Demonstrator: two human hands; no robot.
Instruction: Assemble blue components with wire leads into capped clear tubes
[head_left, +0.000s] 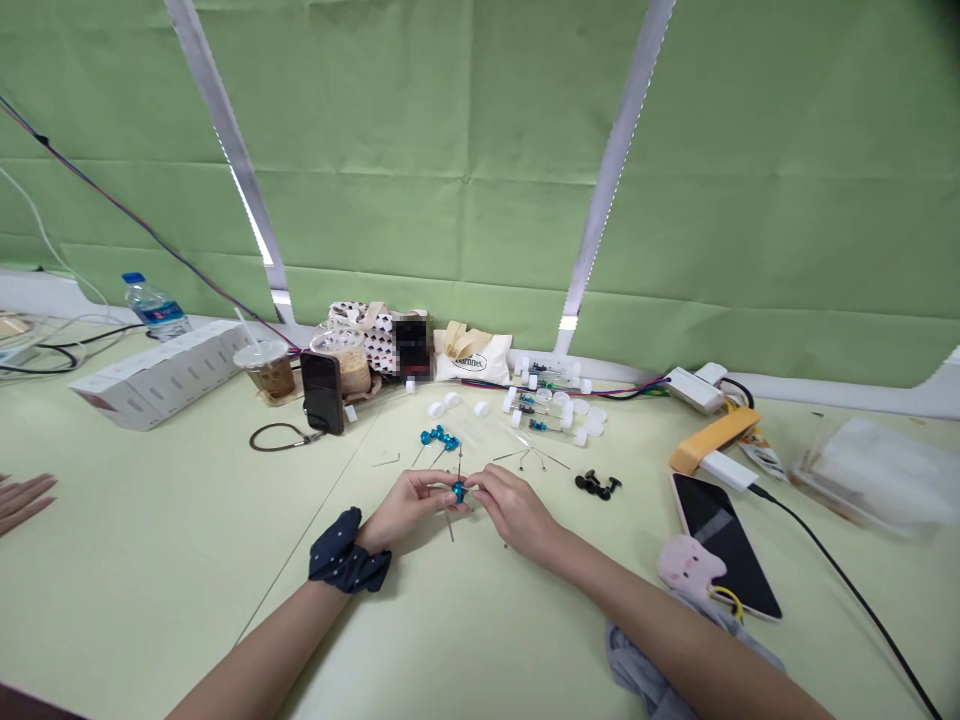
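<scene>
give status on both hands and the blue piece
Left hand gripping blue piece, thin rod upright above it. Right hand at its side. Blue cluster just beyond, black parts off right.

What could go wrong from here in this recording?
The small blue piece at the fingertips of the left hand might slip while the right hand works beside it.
The loose black pieces could be knocked by the right hand.
The standing phone might topple if bumped.
</scene>
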